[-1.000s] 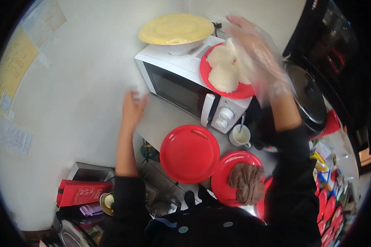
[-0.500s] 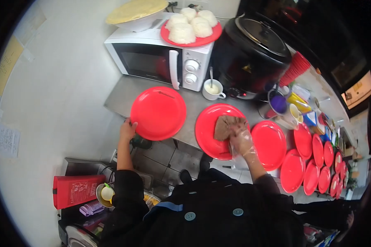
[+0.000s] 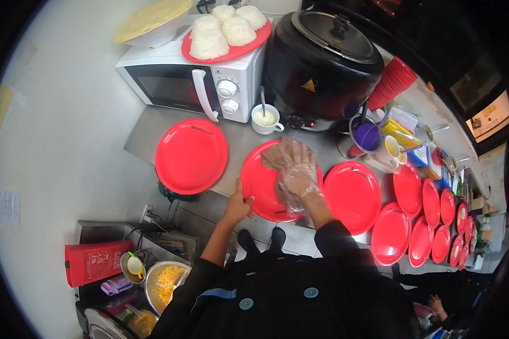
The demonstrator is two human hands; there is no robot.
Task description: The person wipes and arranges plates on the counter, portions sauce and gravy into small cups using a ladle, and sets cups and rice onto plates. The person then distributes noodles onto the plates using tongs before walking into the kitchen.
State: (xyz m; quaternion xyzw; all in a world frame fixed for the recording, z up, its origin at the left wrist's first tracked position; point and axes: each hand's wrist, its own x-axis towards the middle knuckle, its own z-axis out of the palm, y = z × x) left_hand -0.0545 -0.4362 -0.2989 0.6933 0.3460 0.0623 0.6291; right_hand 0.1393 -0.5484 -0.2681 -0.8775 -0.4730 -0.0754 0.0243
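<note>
My right hand [image 3: 298,172], in a clear plastic glove, presses a folded brown cloth [image 3: 272,158] against a red plate [image 3: 255,186] on the metal counter. Its fingers are stretched over the cloth, which shows at the side of the hand. At the near left rim of the same plate, my bare left hand [image 3: 238,204] grips the edge with thumb and fingers. Another red plate [image 3: 191,155] lies flat to the left, apart from both hands. Close on the right is one more red plate [image 3: 352,196].
Behind the plates stand a microwave [image 3: 175,85] topped with rice mounds [image 3: 223,34], a white cup with a spoon [image 3: 266,120] and a black warmer [image 3: 325,68]. Several red plates [image 3: 407,189] line the counter rightward. A bowl of yellow food [image 3: 167,282] sits lower left. Another person's hand [image 3: 437,305] shows lower right.
My left hand has left the left plate and moved right to the rim of the plate under the cloth. My right hand has slid the cloth toward the plate's far side. The view has shifted.
</note>
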